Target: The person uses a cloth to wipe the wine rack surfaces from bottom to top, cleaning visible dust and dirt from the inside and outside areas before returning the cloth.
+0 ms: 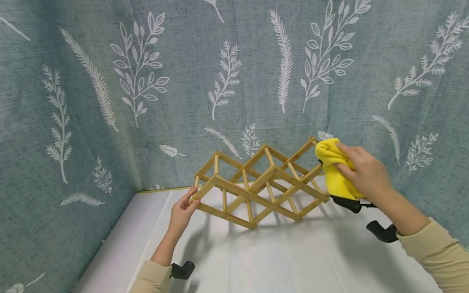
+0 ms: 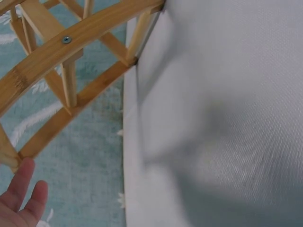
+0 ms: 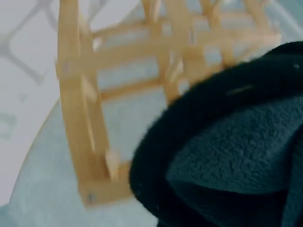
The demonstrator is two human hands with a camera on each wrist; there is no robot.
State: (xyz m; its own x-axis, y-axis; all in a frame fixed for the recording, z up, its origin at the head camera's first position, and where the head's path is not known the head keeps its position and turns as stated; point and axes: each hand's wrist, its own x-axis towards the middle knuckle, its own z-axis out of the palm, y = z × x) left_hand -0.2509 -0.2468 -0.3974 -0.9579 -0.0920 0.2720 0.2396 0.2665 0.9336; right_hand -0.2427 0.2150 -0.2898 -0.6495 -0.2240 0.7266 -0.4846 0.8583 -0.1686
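Observation:
A wooden folding lattice rack, with crossed slats and round dowels, stands spread out on the white table. At its left end my left hand grips the corner between thumb and fingers. The left wrist view shows two fingertips near a slat's end. My right hand holds a bunched yellow fleecy cloth with a black hem, at the rack's right end. In the right wrist view the black hem curves around an opening; its contact with the rack is unclear.
The white tabletop carries shadows of the rack and arms. A teal curtain with white leaf prints hangs behind the table and at both sides. A black wrist-camera mount juts from the left sleeve, another from the right.

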